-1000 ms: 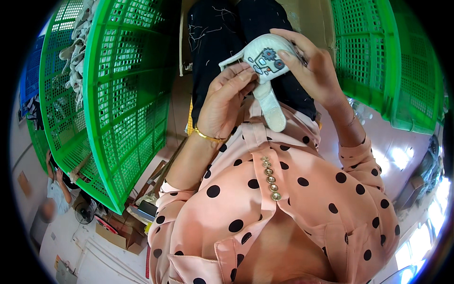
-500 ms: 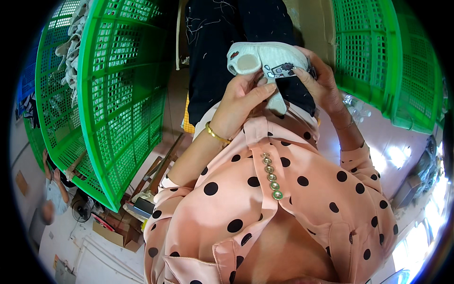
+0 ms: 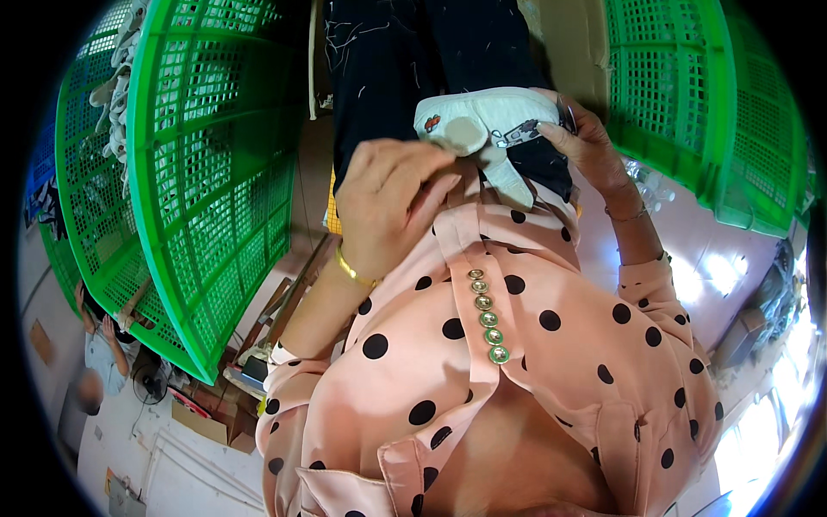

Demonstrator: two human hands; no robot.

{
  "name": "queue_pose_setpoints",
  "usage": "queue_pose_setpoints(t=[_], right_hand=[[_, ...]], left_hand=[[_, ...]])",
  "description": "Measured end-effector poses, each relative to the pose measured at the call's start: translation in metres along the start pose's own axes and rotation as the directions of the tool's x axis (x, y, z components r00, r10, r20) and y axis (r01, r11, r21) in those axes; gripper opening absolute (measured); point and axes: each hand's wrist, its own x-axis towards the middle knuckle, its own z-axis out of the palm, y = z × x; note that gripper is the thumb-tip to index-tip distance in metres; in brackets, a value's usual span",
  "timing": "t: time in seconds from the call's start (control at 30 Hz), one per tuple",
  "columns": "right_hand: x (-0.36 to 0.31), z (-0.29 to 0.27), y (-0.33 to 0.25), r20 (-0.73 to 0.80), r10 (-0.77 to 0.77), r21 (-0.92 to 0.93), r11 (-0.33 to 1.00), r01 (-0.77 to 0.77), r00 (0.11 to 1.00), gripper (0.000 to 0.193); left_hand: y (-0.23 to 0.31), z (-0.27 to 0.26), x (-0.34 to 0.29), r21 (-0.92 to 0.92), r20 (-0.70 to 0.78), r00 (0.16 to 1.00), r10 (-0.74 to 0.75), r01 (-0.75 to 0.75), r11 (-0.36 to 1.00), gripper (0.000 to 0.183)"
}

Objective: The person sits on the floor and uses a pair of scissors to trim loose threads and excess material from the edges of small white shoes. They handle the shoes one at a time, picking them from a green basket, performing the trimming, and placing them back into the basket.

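Green mesh crates flank you: at least two stand to your left (image 3: 215,172) and at least one to your right (image 3: 668,103), with a fan (image 3: 150,385) and one co-worker (image 3: 106,353) off at the far left. One white cloth piece (image 3: 517,103) is held above the near edge of your lap (image 3: 379,86), close to your shirt's hem. Your right hand (image 3: 590,142) grips its right end, thumb on top by the dark motif (image 3: 521,132). Your left hand (image 3: 379,202) has its fingers bent and thumb apart, beside the one rounded tab (image 3: 465,134); whether that grip pinches anything, you cannot tell from this view.

To handle the piece well, you would do best to let the right grip take the weight, so the left fingertips can work lightly at the tab without twisting it. Mind the one strap (image 3: 512,185) hanging toward your waist, and the loose threads (image 3: 353,33) on your trousers, which could cling.

Count six shirt buttons (image 3: 483,302) and one gold bangle (image 3: 355,270). White pieces (image 3: 118,95) along the left crates overlap too much to count.
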Motion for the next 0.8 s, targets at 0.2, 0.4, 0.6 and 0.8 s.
queue_pose_setpoints(t=[0.2,0.4,0.6,0.8], right_hand=[[0.001,0.002,-0.002,0.02,-0.045,-0.047,0.998,0.046,0.999,0.041],[-0.003,0.001,0.0,0.072,-0.145,-0.255,0.954,0.159,0.987,0.042],[-0.007,0.007,-0.012,0.066,-0.25,-0.54,0.805,0.246,0.966,0.047],[-0.015,0.027,-0.014,-0.03,-0.231,-0.604,0.779,0.166,0.972,0.049]], left_hand=[[-0.025,0.023,0.008,0.192,-0.109,0.958,0.266,-0.242,0.951,0.029],[-0.031,0.025,0.004,0.191,0.005,0.925,0.38,-0.374,0.908,0.028],[-0.036,0.032,0.003,-0.026,-0.064,0.996,0.058,-0.06,0.998,0.023],[-0.035,0.048,0.005,-0.071,-0.111,0.975,-0.191,0.184,0.98,0.021]])
